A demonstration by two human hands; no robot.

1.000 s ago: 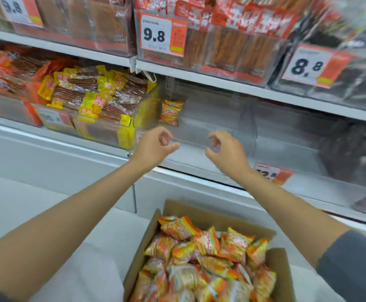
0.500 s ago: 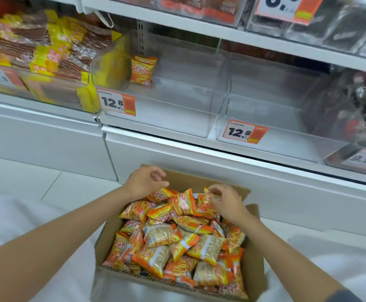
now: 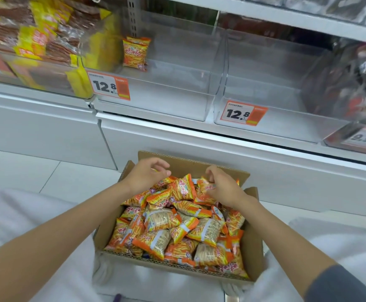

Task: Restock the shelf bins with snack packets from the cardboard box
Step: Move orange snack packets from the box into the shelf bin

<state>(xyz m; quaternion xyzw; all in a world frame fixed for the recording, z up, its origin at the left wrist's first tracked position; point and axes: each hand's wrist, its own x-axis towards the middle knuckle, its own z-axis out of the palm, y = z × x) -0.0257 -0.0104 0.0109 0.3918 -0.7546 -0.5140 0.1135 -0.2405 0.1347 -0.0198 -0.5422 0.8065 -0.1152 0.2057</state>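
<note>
Two hands noted over the far end of the cardboard box (image 3: 253, 247), low in front of the white shelf base. Found the box heaped to the rim with orange snack packets (image 3: 177, 232).

Recorded left hand (image 3: 145, 176) poised just above the far-left corner of the heap, fingers (image 3: 162, 164) loosely curled and apart, nothing held.

Recorded right hand (image 3: 225, 190) a little lower, fingers (image 3: 213, 174) bent down onto a packet at the far end of the heap. Could not tell whether closed on it or only resting. Grey sleeve (image 3: 341, 284) seen on the right forearm.

Up on the shelf, counted two clear bins side by side, each with an orange price tag (image 3: 110, 87) marked 12.8 on its front wall. Spotted one lone packet (image 3: 135, 52) of the same kind standing upright at the back left of the left bin (image 3: 166, 103), with the right bin (image 3: 291, 127) just beside. Logged yellow-and-brown packs (image 3: 35, 40) piled in the next bin to the left.
</note>
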